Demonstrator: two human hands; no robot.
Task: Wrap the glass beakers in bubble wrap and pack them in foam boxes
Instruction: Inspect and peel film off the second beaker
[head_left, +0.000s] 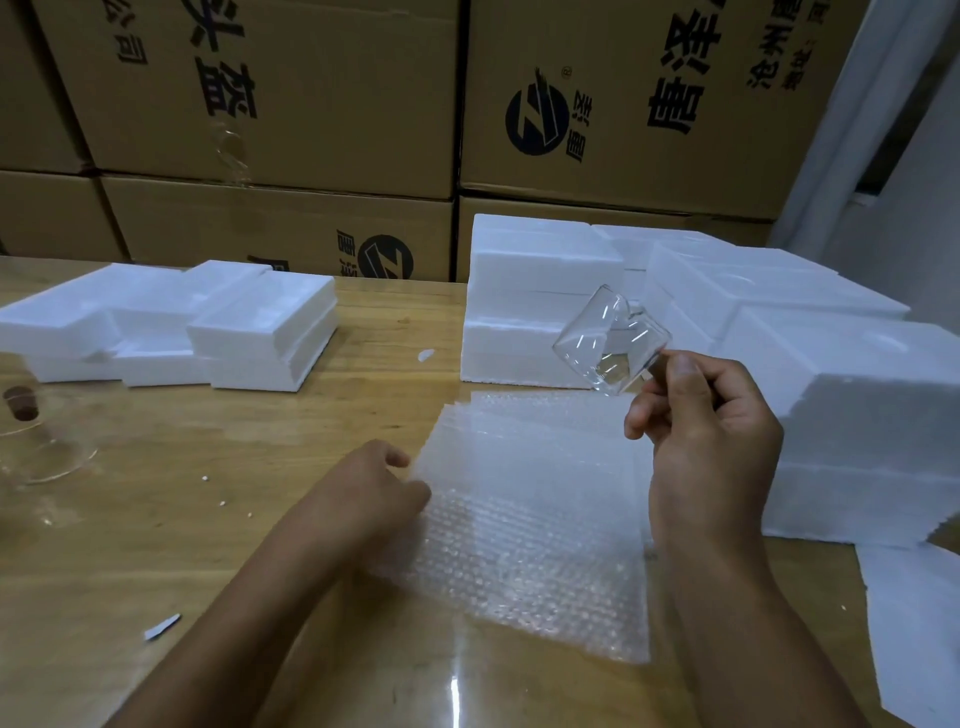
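Small clear glass beaker (610, 340): held in the air, tilted, above the far right corner of the bubble wrap and in front of the foam stack. It touches nothing but the hand.

Right hand (696, 415): grip closed on the beaker's base end, thumb and fingertips pinching it; remaining fingers curled.

Stack of translucent bubble wrap sheets (524, 519): lying flat on the tabletop, directly below and nearer than the beaker, sheet edges slightly fanned at the far side.

Left hand (374, 483): resting at the left edge of the bubble wrap, fingers bent, fingertips touching the sheet edge. Whether the grip has actually pinched a sheet cannot be told.

White foam boxes, right group (540, 270): stacked behind and to the right of the bubble wrap, reaching the right frame edge.

White foam boxes, left group (260, 332): lower pile, well apart on the far left of the tabletop.

Light wooden tabletop (156, 519): glossy, with scattered white foam crumbs. A blurred clear glass vessel (47, 441) stands at the left edge.

Brown cardboard cartons (311, 104) with black printing: stacked behind the tabletop.
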